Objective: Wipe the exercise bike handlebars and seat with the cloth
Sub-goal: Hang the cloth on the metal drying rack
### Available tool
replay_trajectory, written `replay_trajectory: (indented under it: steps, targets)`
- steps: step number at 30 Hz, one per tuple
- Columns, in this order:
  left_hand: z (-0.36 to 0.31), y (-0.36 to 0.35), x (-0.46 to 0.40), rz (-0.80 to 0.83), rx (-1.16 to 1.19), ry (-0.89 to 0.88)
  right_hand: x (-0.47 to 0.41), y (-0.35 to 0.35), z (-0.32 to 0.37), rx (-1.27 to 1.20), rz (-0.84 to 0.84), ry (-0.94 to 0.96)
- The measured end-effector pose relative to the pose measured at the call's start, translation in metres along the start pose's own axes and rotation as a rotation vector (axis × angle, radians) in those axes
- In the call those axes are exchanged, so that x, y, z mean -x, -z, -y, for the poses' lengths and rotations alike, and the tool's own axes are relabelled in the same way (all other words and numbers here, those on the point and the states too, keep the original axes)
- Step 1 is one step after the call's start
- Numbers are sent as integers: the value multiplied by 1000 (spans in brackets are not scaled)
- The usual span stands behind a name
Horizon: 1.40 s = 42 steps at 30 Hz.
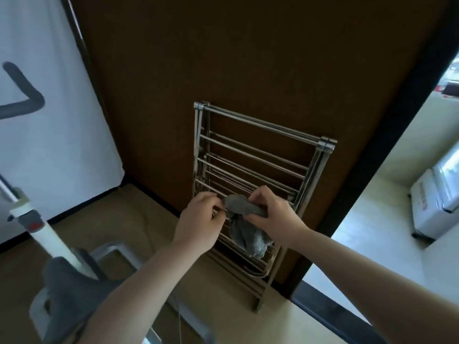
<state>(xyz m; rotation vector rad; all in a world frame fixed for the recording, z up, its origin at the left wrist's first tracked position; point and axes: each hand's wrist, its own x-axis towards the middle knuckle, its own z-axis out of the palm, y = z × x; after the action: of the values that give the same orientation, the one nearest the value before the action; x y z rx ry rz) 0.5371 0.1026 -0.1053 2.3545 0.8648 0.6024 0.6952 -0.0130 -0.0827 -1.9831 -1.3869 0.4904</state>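
Head view: the handlebar (23, 95) is cut off at the left edge, and your left forearm covers part of the seat (72, 291) at lower left. Your fingertips are partly buried in the cloth (244, 224), a grey, crumpled rag bunched at the top and hanging loose below. Your left hand (198, 222) pinches its left end; your right hand (272, 214) grips the bunched top. The cloth sits in front of the steel rack (260, 155), which leans on the brown wall (248, 58).
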Motion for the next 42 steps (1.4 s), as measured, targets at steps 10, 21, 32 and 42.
replay_trajectory:
  steps: [10,21,32,42]
  targets:
    - [-104,-47,-102,-23,18,-77,-46,142,-77,287,-122,72]
    - [-154,-50,-217,-36,-51,-197,-120,205,-99,307,-384,32]
    - [-174,-50,-320,24,-153,-335,-198,230,-107,496,-715,-4]
    - [-142,-100,-318,187,-248,-290,-196,193,-143,592,-490,-126]
